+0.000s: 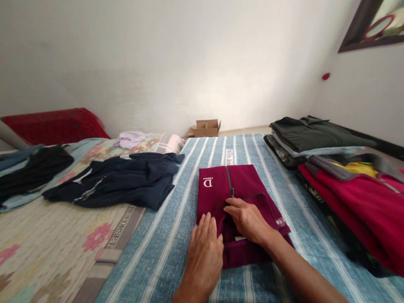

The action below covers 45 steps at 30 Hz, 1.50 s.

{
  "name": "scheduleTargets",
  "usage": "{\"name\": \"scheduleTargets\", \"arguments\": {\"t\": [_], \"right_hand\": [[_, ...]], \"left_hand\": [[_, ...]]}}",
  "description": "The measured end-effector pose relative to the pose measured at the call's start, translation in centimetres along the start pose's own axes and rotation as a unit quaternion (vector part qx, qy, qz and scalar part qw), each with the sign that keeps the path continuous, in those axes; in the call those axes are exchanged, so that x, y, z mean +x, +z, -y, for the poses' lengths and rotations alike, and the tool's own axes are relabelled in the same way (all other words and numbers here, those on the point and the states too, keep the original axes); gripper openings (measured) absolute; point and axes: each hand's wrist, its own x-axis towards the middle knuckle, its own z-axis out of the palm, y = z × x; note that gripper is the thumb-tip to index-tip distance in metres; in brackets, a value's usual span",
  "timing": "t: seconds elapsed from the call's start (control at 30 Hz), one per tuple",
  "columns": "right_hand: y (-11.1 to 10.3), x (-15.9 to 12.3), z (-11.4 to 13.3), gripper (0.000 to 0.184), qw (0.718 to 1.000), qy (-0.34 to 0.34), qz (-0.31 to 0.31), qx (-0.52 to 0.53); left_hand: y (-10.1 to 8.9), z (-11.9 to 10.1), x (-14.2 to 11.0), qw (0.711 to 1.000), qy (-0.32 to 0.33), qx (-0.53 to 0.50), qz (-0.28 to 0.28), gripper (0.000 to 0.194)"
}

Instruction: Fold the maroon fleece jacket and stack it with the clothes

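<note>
Zip jacket (243,179), maroon, folded, beneath left hand (204,248), flat and open; right hand (248,216) half-curled near zipper (232,192), hold unclear. Best smoothed outward, evenly.

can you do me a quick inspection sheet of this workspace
Surface: blue striped sheet, floral cover at left
Job's things: maroon jacket, folded, D logo facing up
Clutter: navy garment and black garment at left, lilac cloth behind; dark green garment atop a stack and red garment at right
Hands: left hand flat on the jacket; right hand on it near the zip, grip unclear
Cables: nothing seen
Surroundings: white wall, open box, dark frame upper right
</note>
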Motion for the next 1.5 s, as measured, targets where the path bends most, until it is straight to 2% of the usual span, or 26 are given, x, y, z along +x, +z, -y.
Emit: {"name": "scheduleTargets", "arguments": {"t": [0.2,0.3,0.4,0.6,0.83,1.1,1.2,1.27,1.33,1.5], "right_hand": [[-1.3,0.3,1.1,0.029,0.997,-0.071,-0.017,-0.032],[-1.5,0.4,1.6,0.028,0.993,-0.113,-0.018,-0.039],[-1.4,0.5,1.7,0.022,0.989,-0.138,-0.009,-0.053],[-0.6,0.6,1.3,0.013,0.990,-0.114,0.007,-0.080],[0.1,0.7,0.9,0.012,0.994,-0.083,0.027,-0.060],[0.1,1.3,0.8,0.011,0.995,-0.048,0.062,-0.057],[-0.4,1.3,0.9,0.014,0.996,-0.030,0.070,-0.038],[-1.1,1.1,1.2,0.018,0.998,-0.034,0.053,-0.022],[-2.0,0.6,1.2,0.024,0.999,-0.038,0.006,-0.009],[-3.4,-1.5,-0.2,0.030,0.985,0.032,-0.166,-0.032]], "left_hand": [[-2.4,-1.5,1.1,0.998,0.004,0.044,-0.041,0.046],[-2.9,-2.0,1.6,0.998,-0.001,0.039,-0.045,0.032],[-3.0,-2.1,1.7,0.999,0.004,0.034,-0.043,0.030],[-1.9,-1.4,1.6,0.996,0.028,0.051,-0.064,0.041],[-1.1,-0.6,1.5,0.996,0.043,0.072,-0.034,0.052],[-1.7,-0.1,1.2,0.994,0.066,0.092,-0.003,0.059],[-2.4,-0.6,1.2,0.991,0.052,0.115,0.034,0.060],[-3.0,-0.8,1.3,0.990,0.050,0.115,0.059,0.054],[-3.6,-0.9,1.6,0.992,0.055,0.097,0.063,0.046],[-4.6,-1.2,2.4,0.998,0.046,0.042,-0.010,0.037]]}}
